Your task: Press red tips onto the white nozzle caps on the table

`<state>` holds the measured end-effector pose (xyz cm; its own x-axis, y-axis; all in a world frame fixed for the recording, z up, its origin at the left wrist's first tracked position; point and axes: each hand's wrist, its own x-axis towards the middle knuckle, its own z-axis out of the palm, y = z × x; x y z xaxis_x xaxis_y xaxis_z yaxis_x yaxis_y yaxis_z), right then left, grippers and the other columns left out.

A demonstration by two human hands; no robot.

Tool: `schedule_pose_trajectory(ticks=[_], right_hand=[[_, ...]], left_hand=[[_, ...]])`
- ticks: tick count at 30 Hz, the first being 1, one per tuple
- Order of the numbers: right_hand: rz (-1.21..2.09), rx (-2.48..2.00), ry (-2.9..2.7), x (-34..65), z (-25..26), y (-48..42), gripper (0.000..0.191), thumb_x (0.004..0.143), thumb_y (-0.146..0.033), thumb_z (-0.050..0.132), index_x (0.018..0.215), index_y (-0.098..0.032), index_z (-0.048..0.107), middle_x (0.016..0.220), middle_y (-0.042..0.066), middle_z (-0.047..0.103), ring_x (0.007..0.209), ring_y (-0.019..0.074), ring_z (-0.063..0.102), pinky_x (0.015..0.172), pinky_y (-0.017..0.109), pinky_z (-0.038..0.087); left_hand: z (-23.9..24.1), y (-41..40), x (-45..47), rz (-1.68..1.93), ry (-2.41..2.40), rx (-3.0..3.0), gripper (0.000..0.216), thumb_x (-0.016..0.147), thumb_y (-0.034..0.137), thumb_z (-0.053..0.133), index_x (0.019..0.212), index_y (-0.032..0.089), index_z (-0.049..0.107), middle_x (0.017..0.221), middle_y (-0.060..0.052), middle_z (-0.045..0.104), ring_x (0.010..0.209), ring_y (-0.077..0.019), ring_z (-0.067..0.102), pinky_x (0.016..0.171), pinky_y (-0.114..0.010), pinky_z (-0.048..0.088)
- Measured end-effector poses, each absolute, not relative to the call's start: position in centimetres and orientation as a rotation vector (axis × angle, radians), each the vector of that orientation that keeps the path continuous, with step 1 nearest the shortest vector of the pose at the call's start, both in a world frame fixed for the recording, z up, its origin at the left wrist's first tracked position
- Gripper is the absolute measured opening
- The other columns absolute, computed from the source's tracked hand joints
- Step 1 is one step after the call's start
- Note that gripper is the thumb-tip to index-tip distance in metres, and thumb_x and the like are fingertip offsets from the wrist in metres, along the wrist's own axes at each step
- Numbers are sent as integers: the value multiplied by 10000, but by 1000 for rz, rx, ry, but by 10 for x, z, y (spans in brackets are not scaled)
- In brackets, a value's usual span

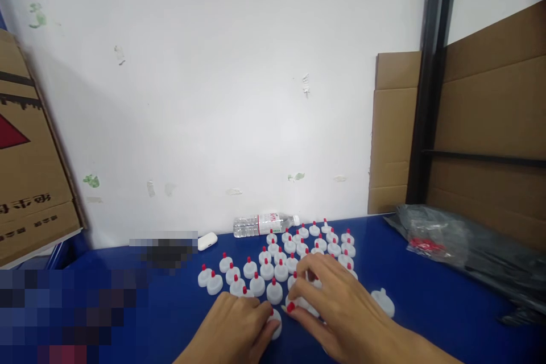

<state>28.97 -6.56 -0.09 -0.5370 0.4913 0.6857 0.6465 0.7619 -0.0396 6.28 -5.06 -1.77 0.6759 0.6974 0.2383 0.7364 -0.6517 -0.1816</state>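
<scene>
Many white plastic caps with red tips [279, 261] stand in rows on a blue table [426, 290]. My left hand [234, 327] rests at the near edge of the group, its fingers touching a white cap [275, 324]. My right hand [336, 304] lies over the caps beside it, fingertips pinching a cap with a red tip [292, 305]. One white cap [384, 301] lies apart to the right of my right hand.
A clear water bottle [264, 224] lies on its side behind the caps by the white wall. A small white case [207, 240] sits to its left. A black plastic bag with red pieces [430, 244] lies at right. Cardboard boxes [29, 170] stand left and right.
</scene>
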Motion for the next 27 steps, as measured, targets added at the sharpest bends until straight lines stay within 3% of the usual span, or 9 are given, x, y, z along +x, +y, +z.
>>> schedule_pose_trajectory(ticks=[5, 10, 12, 14, 17, 19, 22, 25, 27], right_hand=[[-242, -849, -2403, 284, -16, -60, 124, 929, -263, 734, 892, -239, 619, 816, -27, 673, 764, 173, 628, 823, 327, 442], [-232, -843, -2591, 282, -30, -54, 110, 914, -312, 757, 966, -260, 676, 786, -43, 713, 776, 180, 676, 918, 348, 437], [-251, -902, -2514, 283, -27, -57, 199, 893, -295, 781, 1057, -267, 671, 830, -32, 730, 851, 204, 697, 972, 366, 427], [-250, -945, -2441, 286, -18, -61, 244, 899, -281, 774, 1109, -266, 650, 858, -26, 732, 873, 215, 702, 1000, 389, 422], [-258, -1044, -2439, 293, 0, -65, 63, 999, -255, 626, 941, -235, 640, 780, -15, 703, 759, 211, 692, 942, 418, 458], [-339, -1144, -2479, 299, 10, -65, 226, 1031, -290, 566, 826, -221, 633, 704, 12, 685, 694, 237, 687, 830, 420, 492], [-470, -1202, -2564, 307, 14, -65, 271, 973, -417, 673, 796, -212, 678, 656, 42, 683, 657, 282, 696, 739, 424, 507], [-497, -1138, -2608, 313, 7, -66, 306, 834, -498, 826, 780, -229, 690, 651, 32, 683, 671, 280, 696, 663, 369, 493], [-475, -1059, -2586, 315, 2, -69, 306, 814, -512, 838, 810, -249, 681, 664, 14, 680, 688, 258, 688, 622, 329, 467]], left_hand=[[-5, -53, 55, -427, -1250, -2765, 345, 1036, 214, 411, 710, 208, 524, 674, -20, 671, 553, -157, 591, 542, -306, 271], [12, -47, 39, -569, -1312, -2685, 397, 1067, 263, 324, 678, 219, 392, 596, 6, 552, 511, -139, 481, 565, -318, 242], [21, -42, 31, -536, -1370, -2635, 405, 1066, 278, 319, 671, 218, 385, 598, 5, 545, 524, -145, 479, 581, -321, 243], [29, -38, 22, -457, -1459, -2618, 416, 1059, 303, 343, 658, 215, 408, 604, -1, 563, 541, -155, 489, 584, -319, 243], [40, -34, 6, -333, -1657, -2663, 348, 1001, 331, 464, 683, 214, 543, 675, -17, 657, 645, -195, 582, 591, -297, 280], [46, -33, -4, -242, -1796, -2748, 222, 926, 323, 554, 752, 219, 646, 746, -23, 713, 728, -220, 641, 597, -277, 330], [49, -31, -14, -116, -1966, -2891, 117, 813, 312, 653, 857, 222, 713, 809, -12, 745, 717, -213, 671, 572, -249, 387], [47, -30, -17, -42, -2088, -3011, 231, 725, 310, 715, 938, 224, 741, 825, -1, 753, 652, -190, 669, 530, -226, 408], [43, -29, -15, -34, -2139, -3076, 260, 715, 303, 708, 957, 218, 749, 783, 3, 747, 607, -178, 665, 512, -217, 409]])
